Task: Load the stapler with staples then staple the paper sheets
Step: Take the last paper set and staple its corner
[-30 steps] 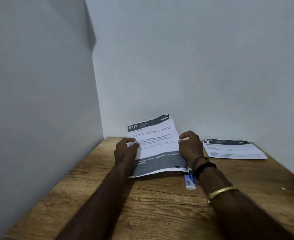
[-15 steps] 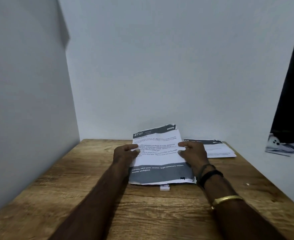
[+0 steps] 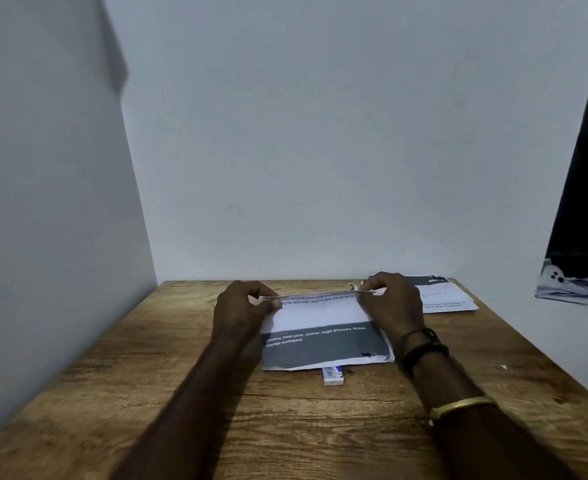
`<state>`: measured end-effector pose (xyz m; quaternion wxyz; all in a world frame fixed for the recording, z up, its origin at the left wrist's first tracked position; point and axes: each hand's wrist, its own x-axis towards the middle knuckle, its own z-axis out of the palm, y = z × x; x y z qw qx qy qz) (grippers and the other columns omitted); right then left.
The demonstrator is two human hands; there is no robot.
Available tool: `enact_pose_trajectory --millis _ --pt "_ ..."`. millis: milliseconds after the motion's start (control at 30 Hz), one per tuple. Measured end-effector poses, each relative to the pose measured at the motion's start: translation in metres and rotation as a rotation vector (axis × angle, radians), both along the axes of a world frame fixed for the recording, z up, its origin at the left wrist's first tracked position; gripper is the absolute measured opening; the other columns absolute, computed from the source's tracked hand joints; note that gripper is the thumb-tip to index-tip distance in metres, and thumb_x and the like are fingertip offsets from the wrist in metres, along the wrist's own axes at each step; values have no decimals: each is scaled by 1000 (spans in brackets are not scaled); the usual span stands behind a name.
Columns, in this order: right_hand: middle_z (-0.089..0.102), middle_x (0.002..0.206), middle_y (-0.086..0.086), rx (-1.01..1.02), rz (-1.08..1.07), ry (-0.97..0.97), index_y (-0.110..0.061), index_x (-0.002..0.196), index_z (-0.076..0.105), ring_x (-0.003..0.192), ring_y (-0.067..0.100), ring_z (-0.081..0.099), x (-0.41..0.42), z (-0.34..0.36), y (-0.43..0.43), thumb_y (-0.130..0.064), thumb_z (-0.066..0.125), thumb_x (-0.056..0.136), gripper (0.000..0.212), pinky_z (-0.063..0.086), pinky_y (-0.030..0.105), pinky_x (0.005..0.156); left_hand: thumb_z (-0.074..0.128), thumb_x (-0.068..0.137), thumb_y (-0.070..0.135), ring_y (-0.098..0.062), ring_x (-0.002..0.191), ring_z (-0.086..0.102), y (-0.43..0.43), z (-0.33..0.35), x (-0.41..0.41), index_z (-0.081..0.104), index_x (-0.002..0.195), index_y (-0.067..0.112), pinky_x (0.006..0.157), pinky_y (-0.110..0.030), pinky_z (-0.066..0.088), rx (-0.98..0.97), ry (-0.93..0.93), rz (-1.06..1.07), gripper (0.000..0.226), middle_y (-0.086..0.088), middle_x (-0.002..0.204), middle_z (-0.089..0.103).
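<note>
**Inspector:** Where are the paper sheets point(image 3: 323, 337) located?

**Assistant:** They are found at the middle of the wooden table point(image 3: 147, 393). The near part, printed with a grey band, is laid low against the wood. The far part is raised and is seen almost edge-on.

**Inspector:** How are they held?

**Assistant:** The edge at 9 o'clock is pinched by the left hand point(image 3: 242, 306), with thumb and fingers curled onto it. The edge at 3 o'clock is pinched in the same way by the right hand point(image 3: 391, 303).

**Inspector:** What is recorded around the sheets?

**Assistant:** At 6 o'clock a small white and blue box point(image 3: 333, 376) is noted, partly covered by their near edge. Its contents cannot be told. At 2 o'clock a second printed stack point(image 3: 448, 299) is laid flat, just behind the right hand. A black band point(image 3: 424, 348) and a gold bangle point(image 3: 462, 405) are worn on the right forearm. The table is closed in by a pale wall point(image 3: 320, 133) at 12 o'clock and another at 9 o'clock. Past the table's edge at 3 o'clock a dark panel point(image 3: 587, 168) is seen.
</note>
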<state>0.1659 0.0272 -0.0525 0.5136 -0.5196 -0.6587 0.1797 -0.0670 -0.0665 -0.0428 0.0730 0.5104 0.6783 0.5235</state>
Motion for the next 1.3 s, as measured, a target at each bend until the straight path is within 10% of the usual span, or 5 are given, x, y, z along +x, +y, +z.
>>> enact_pose_trajectory --millis 200,433,700,933,1300 --pt "70 79 -9 110 186 224 -25 81 62 61 14 74 -8 14 -10 -18 73 85 13 56 34 59 74 89 22 -20 80 76 6 2 2 73 94 20 75 -48 63 271 -123 40 6 2 96 76" --pt "75 90 -6 207 233 199 -18 82 65 88 7 71 -9 10 -7 -5 68 84 13 56 21 74 83 82 33 -16 68 74 9 -2 -3 67 54 19 88 -46 62 295 -584 -37 35 3 62 71" --pt "72 97 -9 -47 419 -139 -18 77 74 110 12 63 -9 -4 -8 -20 70 84 9 36 -1 72 61 79 -20 -27 73 67 7 -9 -5 74 112 7 50 -26 56 -48 -964 -194 45 -19 101 71" --pt "39 159 -6 -321 486 -516 -43 78 70 144 13 40 -9 1 -22 -47 84 69 18 36 33 111 56 80 -21 -42 108 67 14 -17 0 65 130 6 95 -55 58 -72 -831 -94 58 -24 122 65" --pt "76 70 -8 -243 521 -509 -24 65 77 70 4 66 -2 15 -27 -30 73 67 7 57 35 74 67 75 -25 -39 105 69 12 -17 -1 59 137 5 88 -46 61 -126 -697 -90 70 -23 124 66"
